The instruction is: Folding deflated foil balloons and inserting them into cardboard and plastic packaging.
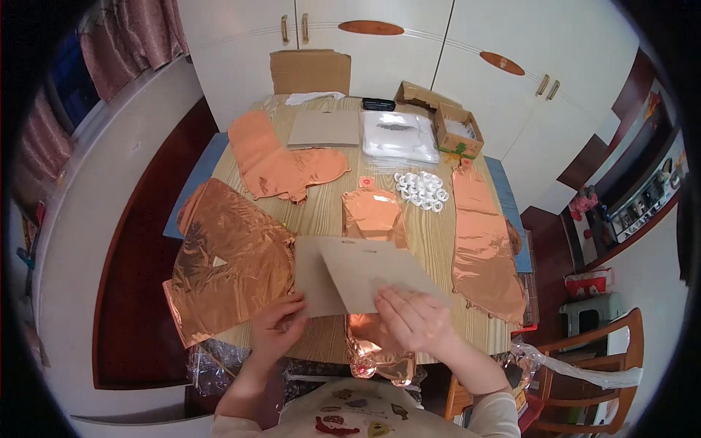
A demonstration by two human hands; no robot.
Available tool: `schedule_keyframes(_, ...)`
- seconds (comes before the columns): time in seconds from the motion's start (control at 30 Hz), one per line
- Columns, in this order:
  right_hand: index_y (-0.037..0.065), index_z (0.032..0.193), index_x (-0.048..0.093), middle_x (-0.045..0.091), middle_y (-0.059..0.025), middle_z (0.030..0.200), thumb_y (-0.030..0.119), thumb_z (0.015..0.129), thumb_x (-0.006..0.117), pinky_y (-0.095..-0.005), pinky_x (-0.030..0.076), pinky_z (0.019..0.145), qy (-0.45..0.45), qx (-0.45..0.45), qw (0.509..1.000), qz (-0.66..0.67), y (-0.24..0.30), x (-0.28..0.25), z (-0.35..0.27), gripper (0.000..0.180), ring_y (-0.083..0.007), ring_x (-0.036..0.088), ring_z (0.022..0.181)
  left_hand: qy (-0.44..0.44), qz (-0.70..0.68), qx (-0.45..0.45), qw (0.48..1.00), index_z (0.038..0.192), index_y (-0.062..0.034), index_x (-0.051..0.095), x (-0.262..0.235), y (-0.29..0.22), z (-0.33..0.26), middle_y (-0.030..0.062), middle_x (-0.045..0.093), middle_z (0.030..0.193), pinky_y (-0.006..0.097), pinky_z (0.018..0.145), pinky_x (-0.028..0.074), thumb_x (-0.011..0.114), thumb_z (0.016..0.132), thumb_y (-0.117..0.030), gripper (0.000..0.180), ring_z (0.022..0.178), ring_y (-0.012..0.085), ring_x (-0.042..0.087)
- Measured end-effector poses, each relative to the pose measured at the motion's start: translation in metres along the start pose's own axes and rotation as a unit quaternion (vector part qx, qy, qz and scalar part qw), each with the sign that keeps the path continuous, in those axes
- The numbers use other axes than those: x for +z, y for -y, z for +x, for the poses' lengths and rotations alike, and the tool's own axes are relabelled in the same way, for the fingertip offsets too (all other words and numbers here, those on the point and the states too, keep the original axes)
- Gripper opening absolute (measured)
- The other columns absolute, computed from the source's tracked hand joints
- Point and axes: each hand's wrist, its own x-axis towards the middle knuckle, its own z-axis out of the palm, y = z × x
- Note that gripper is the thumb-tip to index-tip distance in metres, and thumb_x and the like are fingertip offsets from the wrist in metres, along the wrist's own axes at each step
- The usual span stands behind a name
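Shirt (376, 415) | right hand (415, 320) knuckles-up, gripping card (365, 271) | left hand (279, 323) curled, holding it

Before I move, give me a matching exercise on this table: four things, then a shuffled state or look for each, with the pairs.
Things:
1. nearest beige card
2. small rings
3. plastic bags
4. box

States:
A. white, in a loose pile
B. brown, open at the top
C. held by the left hand and right hand
D. see-through, in a flat stack

Pairs: 1-C, 2-A, 3-D, 4-B
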Motion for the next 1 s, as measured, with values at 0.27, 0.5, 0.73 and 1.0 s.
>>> schedule_keyframes(0.27,-0.002,0.109,0.066,0.07,-0.0128,0.109,0.012,0.079,0.062,-0.027,0.054,0.076,0.137,0.001,0.986,-0.097,0.004,0.012,-0.017,0.033,-0.0202,0.069,0.092,-0.238,0.174,0.078,0.952,0.097,0.003,0.07,-0.092,0.033,0.005,0.0142,0.068,0.113,0.03,0.083,0.053,0.07,0.082,0.004,0.015,0.098,0.0194,0.066)
schedule_keyframes(0.5,-0.004,0.096,0.067,0.066,-0.0111,0.095,0.017,0.072,0.061,-0.0291,0.052,0.071,0.181,-0.017,0.983,-0.002,0.023,0.065,-0.043,0.032,-0.0209,0.064,0.088,-0.199,0.33,-0.109,0.916,0.089,0.0009,0.069,-0.137,0.044,-0.001,0.0133,0.069,0.098,0.029,0.074,0.051,0.066,0.086,-0.004,0.006,0.086,0.0183,0.066)
schedule_keyframes(0.73,0.002,0.108,0.066,0.065,-0.01,0.119,0.02,0.079,0.06,-0.033,0.052,0.088,0.289,0.032,0.953,0.085,0.027,0.065,-0.044,0.034,-0.0227,0.063,0.108,-0.041,0.374,0.112,0.92,0.099,-0.0048,0.068,-0.062,0.004,0.047,0.0132,0.066,0.106,0.043,0.093,0.046,0.066,0.079,-0.006,0.019,0.105,0.0339,0.06)
schedule_keyframes(1.0,0.001,0.12,0.063,0.06,-0.0127,0.128,0.03,0.087,0.064,-0.0409,0.04,0.107,0.239,0.151,0.93,0.235,0.014,0.001,-0.094,0.044,-0.0274,0.055,0.124,0.367,0.296,0.314,0.824,0.131,-0.0168,0.056,0.055,0.004,0.105,0.0079,0.048,0.143,0.05,0.111,0.032,0.062,0.087,-0.014,0.044,0.135,0.0326,0.041)
